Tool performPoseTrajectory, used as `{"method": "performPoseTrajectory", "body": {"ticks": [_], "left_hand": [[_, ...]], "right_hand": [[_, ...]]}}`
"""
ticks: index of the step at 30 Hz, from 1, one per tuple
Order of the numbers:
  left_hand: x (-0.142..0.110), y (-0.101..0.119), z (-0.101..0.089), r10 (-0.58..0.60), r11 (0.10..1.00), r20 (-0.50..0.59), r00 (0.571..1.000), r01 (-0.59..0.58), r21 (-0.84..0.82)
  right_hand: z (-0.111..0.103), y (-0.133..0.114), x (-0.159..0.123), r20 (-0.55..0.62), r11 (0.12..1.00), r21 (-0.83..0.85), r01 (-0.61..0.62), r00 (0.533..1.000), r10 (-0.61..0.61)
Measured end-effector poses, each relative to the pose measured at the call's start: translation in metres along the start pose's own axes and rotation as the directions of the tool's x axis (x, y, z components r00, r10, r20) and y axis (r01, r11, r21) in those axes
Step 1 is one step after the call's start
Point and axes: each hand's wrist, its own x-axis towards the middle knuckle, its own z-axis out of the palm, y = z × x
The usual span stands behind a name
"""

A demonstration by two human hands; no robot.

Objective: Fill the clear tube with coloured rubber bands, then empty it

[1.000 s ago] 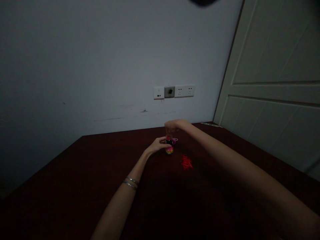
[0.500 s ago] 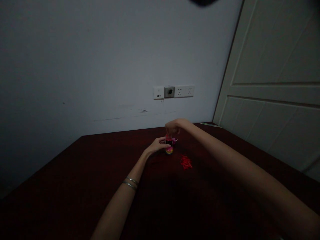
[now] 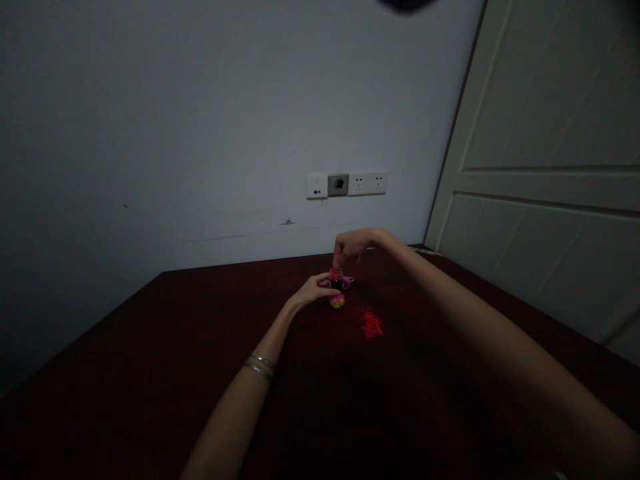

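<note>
Head view is showing a person's two bare hands meeting at a small upright jar [image 3: 336, 285] on a dark reddish table [image 3: 200, 340]. The left hand [image 3: 313, 291] is curling partly closed around the jar's left side, its thumb lying across the front and its fingers reaching behind, so it is apparently holding the jar in place. The right hand [image 3: 351, 245] is hanging from a bent wrist directly above the jar's mouth, its fingers bunched and pointing down at the rim; whether they are pinching anything, the view is not showing.

Red is showing inside the clear upper part of the jar, while a loose pile of thin red pieces [image 3: 371, 323] is lying on the table, to the right of and nearer than the jar. A pink item with a pale loop [image 3: 348, 283] is sitting just behind the jar's right side.

The step in hand, by judgement, is handling at the open mouth, and the next move is calling for a steady left hold and for right fingertips lining up with the narrow opening.

As for writing, the jar is bearing a dark band above a pink and yellow base, but no brand or lettering is reading clearly. The wall sockets [image 3: 367, 183] are showing no legible text either.
</note>
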Motion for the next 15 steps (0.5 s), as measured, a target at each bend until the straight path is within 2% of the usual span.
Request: {"method": "performPoseTrajectory", "body": {"ticks": [6, 8, 10, 12, 13, 15], "left_hand": [[-0.004, 0.001, -0.009, -0.046, 0.998, 0.025, 0.999, 0.047, -0.037], [-0.004, 0.010, -0.016, -0.062, 0.998, -0.030, 0.998, 0.062, 0.001], [-0.004, 0.028, -0.023, -0.073, 0.993, -0.146, 0.987, 0.085, 0.080], [-0.005, 0.054, -0.026, 0.026, 0.989, -0.304, 0.952, 0.019, 0.144], [-0.006, 0.068, -0.025, 0.111, 0.983, -0.380, 0.918, -0.044, 0.180], [-0.011, 0.097, -0.015, 0.268, 0.951, -0.446, 0.854, -0.160, 0.266]], "right_hand": [[-0.004, 0.027, -0.019, -0.133, 0.992, 0.103, 0.071, 0.989, -0.057], [0.002, 0.044, -0.026, -0.202, 0.987, 0.139, 0.086, 0.978, -0.057], [0.016, 0.065, -0.032, -0.299, 0.978, 0.185, 0.097, 0.953, -0.037], [0.040, 0.089, -0.036, -0.379, 0.959, 0.265, 0.101, 0.925, 0.007], [0.055, 0.102, -0.036, -0.405, 0.945, 0.313, 0.094, 0.913, 0.043], [0.086, 0.127, -0.033, -0.444, 0.915, 0.396, 0.073, 0.888, 0.121]]}}
